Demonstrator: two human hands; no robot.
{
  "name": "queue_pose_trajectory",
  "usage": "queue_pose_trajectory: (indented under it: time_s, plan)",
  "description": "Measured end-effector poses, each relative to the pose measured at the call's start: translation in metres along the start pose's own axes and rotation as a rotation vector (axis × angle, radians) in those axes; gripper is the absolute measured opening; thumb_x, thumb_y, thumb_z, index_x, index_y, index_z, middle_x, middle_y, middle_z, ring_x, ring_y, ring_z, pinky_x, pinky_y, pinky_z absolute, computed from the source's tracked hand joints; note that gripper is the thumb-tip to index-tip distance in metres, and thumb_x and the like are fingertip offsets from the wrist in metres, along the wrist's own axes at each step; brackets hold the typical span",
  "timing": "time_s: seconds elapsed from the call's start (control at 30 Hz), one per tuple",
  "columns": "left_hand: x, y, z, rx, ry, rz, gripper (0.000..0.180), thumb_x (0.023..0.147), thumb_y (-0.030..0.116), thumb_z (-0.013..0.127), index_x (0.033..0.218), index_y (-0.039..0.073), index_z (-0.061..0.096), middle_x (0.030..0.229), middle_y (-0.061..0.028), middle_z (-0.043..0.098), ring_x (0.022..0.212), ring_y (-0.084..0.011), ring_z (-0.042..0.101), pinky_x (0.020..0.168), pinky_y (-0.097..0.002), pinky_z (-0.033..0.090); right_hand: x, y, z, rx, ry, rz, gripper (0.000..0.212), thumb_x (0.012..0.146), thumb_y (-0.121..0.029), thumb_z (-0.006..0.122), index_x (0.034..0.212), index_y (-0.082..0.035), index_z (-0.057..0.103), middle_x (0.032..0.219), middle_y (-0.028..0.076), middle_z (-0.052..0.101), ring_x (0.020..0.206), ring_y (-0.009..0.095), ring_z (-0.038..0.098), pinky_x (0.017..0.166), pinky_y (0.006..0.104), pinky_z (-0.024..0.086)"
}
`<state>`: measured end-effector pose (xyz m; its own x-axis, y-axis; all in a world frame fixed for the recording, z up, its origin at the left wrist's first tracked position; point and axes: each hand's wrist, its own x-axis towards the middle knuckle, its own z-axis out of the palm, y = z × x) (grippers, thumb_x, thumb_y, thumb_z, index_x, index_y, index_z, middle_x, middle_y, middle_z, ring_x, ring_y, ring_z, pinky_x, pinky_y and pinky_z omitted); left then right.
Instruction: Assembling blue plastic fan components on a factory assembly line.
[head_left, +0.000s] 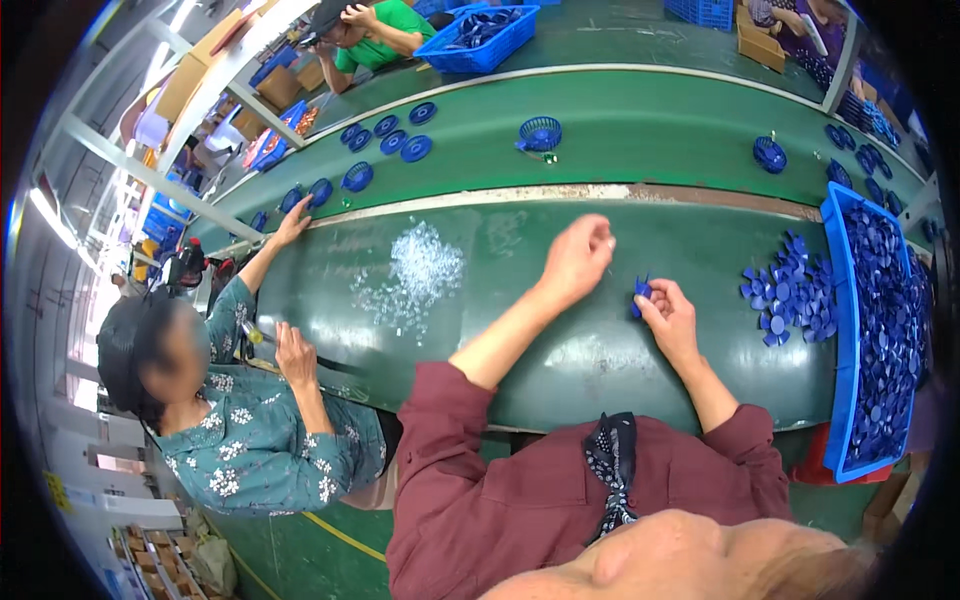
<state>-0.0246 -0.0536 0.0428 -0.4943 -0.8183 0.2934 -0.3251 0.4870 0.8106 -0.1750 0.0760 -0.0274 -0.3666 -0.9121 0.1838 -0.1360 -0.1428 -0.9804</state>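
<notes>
Tabletop (580, 365), dark green; above it the right hand (674, 318) has its grip pinched on a small blue piece (640, 297). Loose blue pieces (790, 292) lie to the right. Farther out, the left hand (580, 260) is loosely curled; whether it holds anything I cannot tell. Clear bits (424, 260) lie leftward; beyond, round blue baskets (541, 132) sit on a green belt (640, 140).

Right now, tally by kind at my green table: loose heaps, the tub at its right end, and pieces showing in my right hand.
Heap of clear bits: 1
Heap of blue parts: 1
Blue tub: 1
Blue piece in your right hand: 1
Total: 4
</notes>
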Motion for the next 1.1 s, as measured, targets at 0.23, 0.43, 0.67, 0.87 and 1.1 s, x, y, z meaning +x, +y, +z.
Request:
queue_pose_trajectory:
  time_s: [0.23, 0.43, 0.67, 0.87, 1.1]
  plan:
    - [0.166, -0.104, -0.027, 0.832, 0.277, 0.163, 0.021, 0.075, 0.008, 0.059, 0.095, 0.002, 0.059, 0.096, -0.0149, 0.062, 0.093, -0.0318, 0.057, 0.076, -0.0455, 0.046, -0.005, -0.012, 0.001, 0.040, 0.002, 0.067, 0.027, 0.082, 0.001, 0.064, 0.106, 0.005, 0.052, 0.081, 0.003, 0.056, 0.070, 0.006, 0.053, 0.062, 0.0181, 0.046]
    - [0.200, -0.129, -0.018, 0.938, 0.014, 0.152, 0.018, 0.080, 0.013, 0.050, 0.086, 0.006, 0.065, 0.092, -0.0130, 0.066, 0.092, -0.0278, 0.061, 0.077, -0.0450, 0.044, -0.002, -0.006, 0.003, -0.057, 0.015, 0.092, 0.027, 0.080, 0.000, 0.066, 0.104, 0.004, 0.054, 0.081, 0.001, 0.057, 0.065, 0.003, 0.048, 0.055, 0.0161, 0.040]
    - [0.174, -0.104, -0.014, 0.703, 0.013, 0.324, 0.011, 0.079, 0.014, 0.059, 0.081, 0.003, 0.060, 0.084, -0.0159, 0.064, 0.083, -0.0339, 0.062, 0.069, -0.0470, 0.048, -0.001, -0.002, 0.009, -0.223, 0.060, 0.035, 0.028, 0.080, -0.001, 0.067, 0.105, 0.003, 0.055, 0.081, 0.001, 0.057, 0.063, 0.002, 0.046, 0.053, 0.0163, 0.039]
    - [0.040, -0.010, -0.027, 0.618, -0.283, 0.365, 0.012, 0.079, 0.016, 0.058, 0.081, 0.004, 0.059, 0.083, -0.0166, 0.062, 0.081, -0.0335, 0.060, 0.070, -0.0459, 0.047, -0.005, -0.006, 0.012, -0.074, 0.115, 0.041, 0.028, 0.081, -0.001, 0.066, 0.106, 0.003, 0.055, 0.083, 0.002, 0.058, 0.065, 0.004, 0.049, 0.056, 0.0171, 0.042]
    - [-0.062, -0.008, -0.016, 0.346, -0.417, 0.223, 0.021, 0.080, 0.024, 0.062, 0.089, 0.005, 0.061, 0.088, -0.0122, 0.062, 0.084, -0.0318, 0.060, 0.072, -0.0420, 0.048, -0.003, 0.004, 0.005, -0.134, 0.111, -0.036, 0.028, 0.082, -0.007, 0.068, 0.105, 0.002, 0.056, 0.077, -0.001, 0.054, 0.068, 0.004, 0.049, 0.061, 0.0193, 0.043]
